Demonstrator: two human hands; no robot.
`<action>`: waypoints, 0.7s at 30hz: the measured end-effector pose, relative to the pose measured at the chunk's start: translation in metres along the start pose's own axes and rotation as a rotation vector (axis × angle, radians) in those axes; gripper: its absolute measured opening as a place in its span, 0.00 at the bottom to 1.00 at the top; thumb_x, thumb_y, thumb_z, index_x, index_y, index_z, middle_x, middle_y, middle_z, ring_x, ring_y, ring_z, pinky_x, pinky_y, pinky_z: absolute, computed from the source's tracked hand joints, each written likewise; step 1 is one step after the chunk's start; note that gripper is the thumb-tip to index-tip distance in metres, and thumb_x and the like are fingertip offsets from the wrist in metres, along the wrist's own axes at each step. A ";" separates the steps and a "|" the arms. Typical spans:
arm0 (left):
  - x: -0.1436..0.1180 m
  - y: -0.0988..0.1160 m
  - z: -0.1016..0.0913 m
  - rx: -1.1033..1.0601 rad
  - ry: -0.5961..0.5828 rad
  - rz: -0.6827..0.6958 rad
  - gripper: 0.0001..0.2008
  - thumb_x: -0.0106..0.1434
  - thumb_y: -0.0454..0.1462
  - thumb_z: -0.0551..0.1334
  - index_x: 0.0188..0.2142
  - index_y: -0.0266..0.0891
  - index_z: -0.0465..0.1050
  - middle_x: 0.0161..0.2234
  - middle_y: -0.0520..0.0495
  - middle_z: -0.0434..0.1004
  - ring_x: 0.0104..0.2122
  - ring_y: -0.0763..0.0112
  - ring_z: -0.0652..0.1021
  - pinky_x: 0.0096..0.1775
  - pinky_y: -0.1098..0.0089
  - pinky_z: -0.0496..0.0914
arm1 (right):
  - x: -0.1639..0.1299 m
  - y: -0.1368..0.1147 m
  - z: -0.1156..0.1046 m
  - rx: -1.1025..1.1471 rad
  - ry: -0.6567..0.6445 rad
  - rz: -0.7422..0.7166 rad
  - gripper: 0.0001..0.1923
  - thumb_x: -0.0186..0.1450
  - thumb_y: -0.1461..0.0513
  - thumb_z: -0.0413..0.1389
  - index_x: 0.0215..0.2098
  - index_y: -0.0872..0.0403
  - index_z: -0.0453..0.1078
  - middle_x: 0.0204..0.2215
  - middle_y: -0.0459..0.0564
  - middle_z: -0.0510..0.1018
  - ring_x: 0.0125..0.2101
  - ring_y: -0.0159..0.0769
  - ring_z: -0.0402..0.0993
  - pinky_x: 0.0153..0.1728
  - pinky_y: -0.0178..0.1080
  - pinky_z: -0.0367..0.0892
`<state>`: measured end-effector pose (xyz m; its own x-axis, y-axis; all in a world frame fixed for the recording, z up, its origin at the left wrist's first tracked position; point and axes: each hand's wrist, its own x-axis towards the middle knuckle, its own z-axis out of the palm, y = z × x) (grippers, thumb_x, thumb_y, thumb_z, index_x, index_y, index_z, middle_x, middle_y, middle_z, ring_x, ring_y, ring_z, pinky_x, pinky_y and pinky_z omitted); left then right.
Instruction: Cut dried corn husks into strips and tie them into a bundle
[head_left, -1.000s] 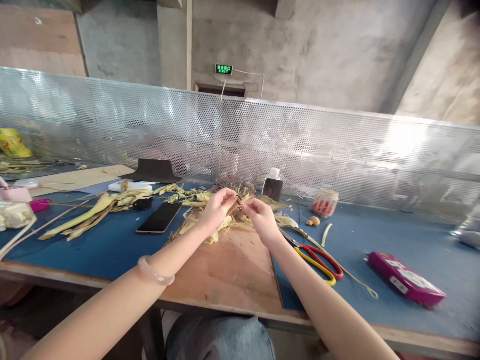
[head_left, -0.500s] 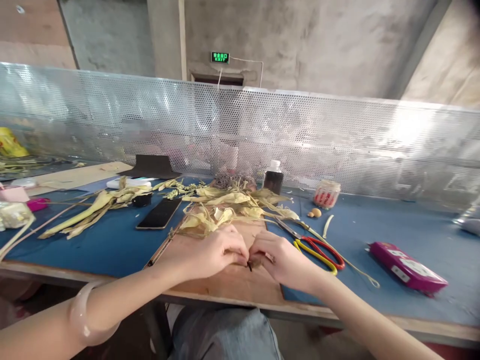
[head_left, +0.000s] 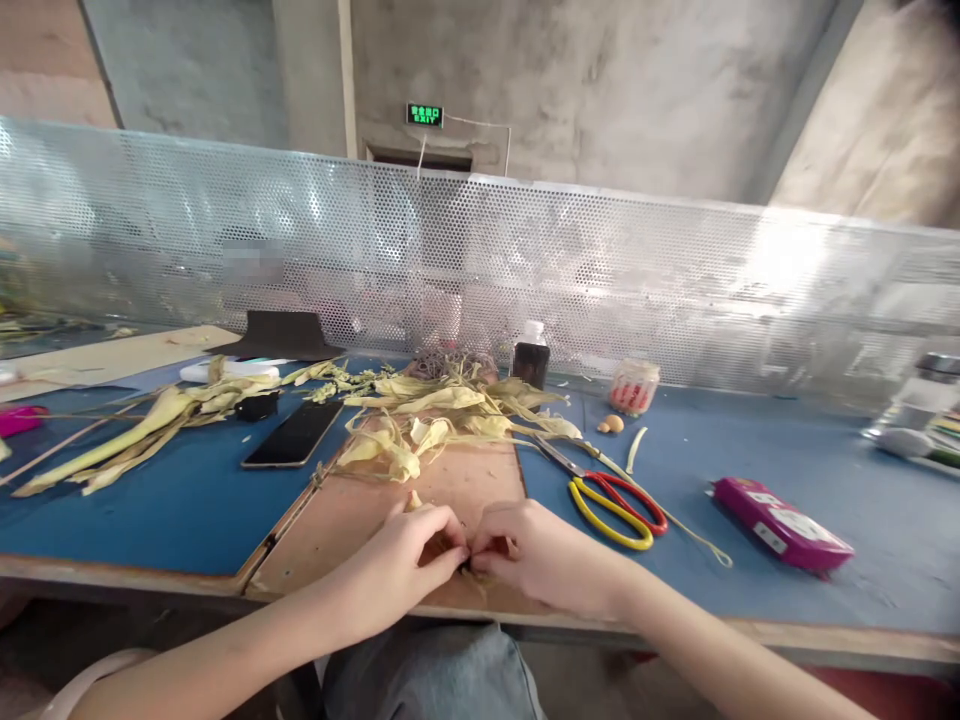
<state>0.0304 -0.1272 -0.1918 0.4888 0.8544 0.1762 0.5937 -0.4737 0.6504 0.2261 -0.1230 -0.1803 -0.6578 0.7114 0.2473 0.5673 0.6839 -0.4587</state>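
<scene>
My left hand (head_left: 411, 560) and my right hand (head_left: 536, 548) meet low over the brown board (head_left: 480, 478), close to the table's front edge. The fingers of both are pinched together, fingertips nearly touching. Between them shows a small dark bit with a little tan material below, too small and covered to name. A pale husk tip (head_left: 414, 500) sticks up behind my left hand. Farther back on the board lies a heap of dried, yellowish husks (head_left: 397, 455). Scissors (head_left: 611, 505) with one red and one yellow handle lie right of my right hand.
A black phone (head_left: 294, 434) and long dried stalks (head_left: 154, 425) lie to the left. Toward the back stand a dark bottle (head_left: 531, 362) and a jar (head_left: 634, 387). A magenta packet (head_left: 780, 522) lies at right. A perforated metal screen (head_left: 600, 270) borders the blue table.
The view has shifted slightly to the right. Both hands have come a little nearer to the front edge of the board, still pinching close together. The pale husk tip behind my left hand now shows.
</scene>
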 end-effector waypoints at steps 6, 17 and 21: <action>-0.002 -0.001 0.002 -0.178 -0.057 -0.077 0.06 0.62 0.40 0.57 0.34 0.42 0.70 0.34 0.52 0.78 0.36 0.67 0.76 0.39 0.68 0.67 | -0.013 -0.014 0.035 -0.362 0.230 -0.042 0.06 0.60 0.69 0.52 0.30 0.55 0.70 0.29 0.48 0.75 0.29 0.34 0.69 0.26 0.33 0.62; -0.022 -0.003 0.015 0.234 0.235 0.104 0.05 0.63 0.35 0.56 0.31 0.42 0.69 0.30 0.53 0.75 0.34 0.67 0.73 0.41 0.64 0.61 | -0.018 -0.024 0.057 -0.579 0.406 -0.169 0.09 0.63 0.70 0.49 0.27 0.55 0.67 0.24 0.50 0.69 0.25 0.37 0.65 0.21 0.37 0.59; -0.022 -0.006 0.018 0.210 0.266 0.048 0.05 0.62 0.37 0.58 0.29 0.43 0.71 0.29 0.52 0.76 0.33 0.66 0.73 0.40 0.65 0.62 | -0.020 -0.021 0.061 -0.576 0.416 -0.179 0.11 0.64 0.71 0.46 0.27 0.56 0.66 0.25 0.52 0.68 0.25 0.37 0.63 0.23 0.37 0.62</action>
<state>0.0277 -0.1466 -0.2126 0.3519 0.8429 0.4071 0.7066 -0.5244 0.4751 0.1969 -0.1620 -0.2279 -0.5873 0.5046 0.6328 0.7146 0.6904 0.1127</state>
